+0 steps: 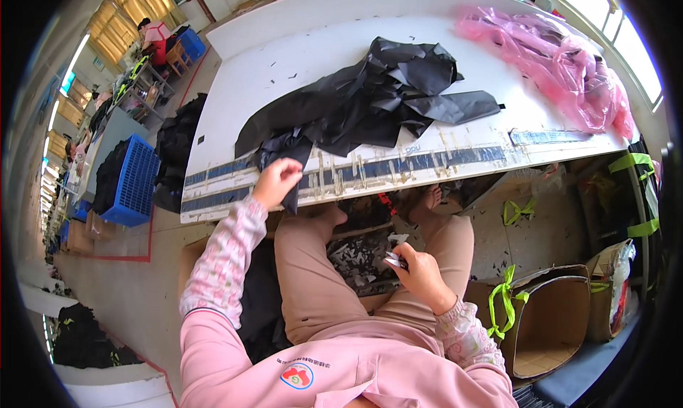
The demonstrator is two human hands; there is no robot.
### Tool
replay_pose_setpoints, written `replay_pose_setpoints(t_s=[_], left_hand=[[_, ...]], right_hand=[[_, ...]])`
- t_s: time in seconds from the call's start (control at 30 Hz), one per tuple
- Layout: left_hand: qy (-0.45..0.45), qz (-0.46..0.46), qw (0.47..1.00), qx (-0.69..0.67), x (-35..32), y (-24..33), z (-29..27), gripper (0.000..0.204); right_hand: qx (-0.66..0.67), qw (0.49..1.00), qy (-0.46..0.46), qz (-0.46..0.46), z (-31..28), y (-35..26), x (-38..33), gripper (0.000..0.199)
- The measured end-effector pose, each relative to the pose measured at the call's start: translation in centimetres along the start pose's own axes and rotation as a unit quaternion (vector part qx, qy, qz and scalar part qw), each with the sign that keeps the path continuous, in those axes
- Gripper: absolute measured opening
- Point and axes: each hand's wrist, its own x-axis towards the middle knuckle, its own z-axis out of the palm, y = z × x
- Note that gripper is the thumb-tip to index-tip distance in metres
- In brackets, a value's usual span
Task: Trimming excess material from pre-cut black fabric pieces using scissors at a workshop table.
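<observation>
The left hand curls, hold unclear; the right hand grips a small silvery tool. Thin black sheet fabric seems limp, light, best edge-pinched.

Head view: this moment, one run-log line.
left hand at black fabric; right hand holding small metallic tool; fabric on white table

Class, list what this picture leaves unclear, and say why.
In the head view:
Tool: its rear part is covered by the right hand.
Black cloth: lower layers hidden under upper folds.
Pink plastic: anything beneath is obscured by its folds.
Co-worker: hands too small to make out.
</observation>
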Motion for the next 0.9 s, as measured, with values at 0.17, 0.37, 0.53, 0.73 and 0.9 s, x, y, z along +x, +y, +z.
replay_pose_setpoints(t_s=[0.17,0.37,0.53,0.73,0.9], left_hand=[[0.057,0.045,0.993,0.096,12.0,0.6,2.7,0.033],[-0.052,0.099,0.955,0.273,22.5,5.7,6.7,0.072],[-0.185,0.056,0.92,0.342,31.3,9.0,10.1,0.103],[-0.17,0.013,0.95,0.262,40.8,7.2,15.0,0.128],[-0.204,-0.059,0.882,0.421,42.7,6.6,18.7,0.134]], right_hand=[[-0.024,0.995,0.091,0.041,-1.3,4.9,-1.7,0.015],[-0.089,0.977,0.183,0.058,0.1,10.8,-2.6,0.01],[-0.061,0.979,0.191,0.045,-0.8,12.3,-2.1,0.01],[-0.049,0.983,0.171,0.054,-1.7,13.3,-1.3,0.013],[-0.029,0.983,0.18,0.03,-2.0,13.9,-0.4,0.018]])
